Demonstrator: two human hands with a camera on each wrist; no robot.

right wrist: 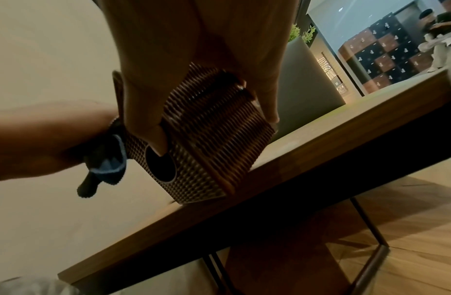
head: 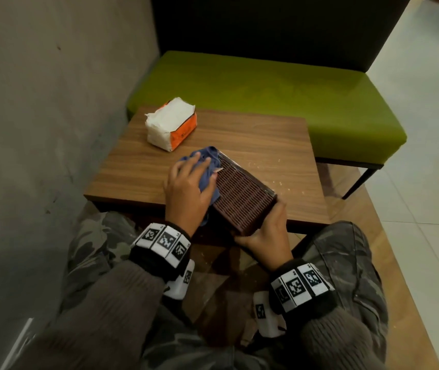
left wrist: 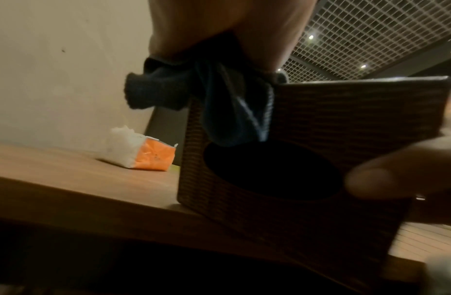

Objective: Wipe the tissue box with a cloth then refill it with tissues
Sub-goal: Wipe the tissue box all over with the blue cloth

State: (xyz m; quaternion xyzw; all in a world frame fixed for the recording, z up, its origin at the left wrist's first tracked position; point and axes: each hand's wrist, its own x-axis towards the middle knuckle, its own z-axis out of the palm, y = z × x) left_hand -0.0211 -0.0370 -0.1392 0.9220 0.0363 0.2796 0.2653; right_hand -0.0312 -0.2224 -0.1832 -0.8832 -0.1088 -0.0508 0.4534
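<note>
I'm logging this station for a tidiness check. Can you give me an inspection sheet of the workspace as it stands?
Surface: wooden table, with pale crumbs near its right edge.
Job's things: ribbed brown tissue box tipped on its side at the near edge, round opening dark; blue cloth against its left face; opened tissue pack at the far left.
Clutter: nothing seen.
Hands: left hand presses the cloth to the box; right hand holds the box's near end.
Cables: nothing seen.
Surroundings: green bench, grey wall, tiled floor.
</note>
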